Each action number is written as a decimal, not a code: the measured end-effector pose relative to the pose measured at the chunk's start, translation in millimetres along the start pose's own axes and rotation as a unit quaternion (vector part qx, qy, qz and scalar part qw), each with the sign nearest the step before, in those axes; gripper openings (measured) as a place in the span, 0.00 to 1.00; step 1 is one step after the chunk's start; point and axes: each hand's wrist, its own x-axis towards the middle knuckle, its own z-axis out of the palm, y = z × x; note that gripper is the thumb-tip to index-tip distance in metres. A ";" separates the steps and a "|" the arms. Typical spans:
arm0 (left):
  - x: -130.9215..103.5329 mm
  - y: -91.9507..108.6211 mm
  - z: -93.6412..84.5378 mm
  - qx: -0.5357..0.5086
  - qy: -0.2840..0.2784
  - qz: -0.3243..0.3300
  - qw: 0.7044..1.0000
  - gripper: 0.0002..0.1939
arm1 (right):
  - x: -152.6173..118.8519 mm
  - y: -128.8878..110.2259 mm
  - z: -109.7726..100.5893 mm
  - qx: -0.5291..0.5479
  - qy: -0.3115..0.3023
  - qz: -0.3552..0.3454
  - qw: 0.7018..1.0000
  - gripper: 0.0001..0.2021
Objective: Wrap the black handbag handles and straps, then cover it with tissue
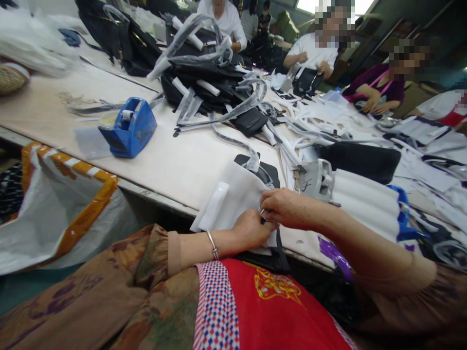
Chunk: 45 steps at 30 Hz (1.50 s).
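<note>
At the table's near edge lies a black bag, largely covered by a white foam sheet. A plastic-wrapped handle curves out from its far side. My left hand rests over the sheet, its fingers closed on a black part of the bag. Touching it, my right hand pinches with thumb and fingertips. A small pale bit shows at those fingertips, too small to name. The fingers partly hide the spot where both hands meet.
A blue tape dispenser stands to the left, with a grey one right of my hands. Black bags with wrapped handles pile up ahead. A white sack hangs by the table edge. Several people work across the table.
</note>
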 end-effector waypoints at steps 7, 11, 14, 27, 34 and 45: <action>0.7 -3.3 1.1 -0.037 0.000 0.021 0.999 0.20 | 0.2 6.4 0.5 0.042 -0.013 -0.001 0.999 0.07; -0.1 0.7 -0.8 -0.033 -0.007 -0.006 0.999 0.21 | 3.1 8.4 -3.8 0.030 -0.059 0.007 0.998 0.09; -0.2 3.8 -1.9 -0.020 -0.006 -0.026 0.999 0.21 | 8.0 6.4 -7.1 -0.005 -0.097 0.021 0.995 0.11; 2.8 -4.8 3.4 -0.039 -0.004 -0.014 0.999 0.20 | 15.1 -3.7 -9.4 -0.080 -0.115 0.044 0.989 0.08; 6.7 -6.1 2.6 -0.044 -0.012 -0.016 0.999 0.19 | 8.9 5.8 6.0 -0.117 -0.009 -0.083 0.990 0.02; 6.5 -3.6 -2.1 -0.001 -0.022 0.010 1.000 0.20 | -48.9 30.9 45.9 -0.089 0.183 -0.181 0.962 0.16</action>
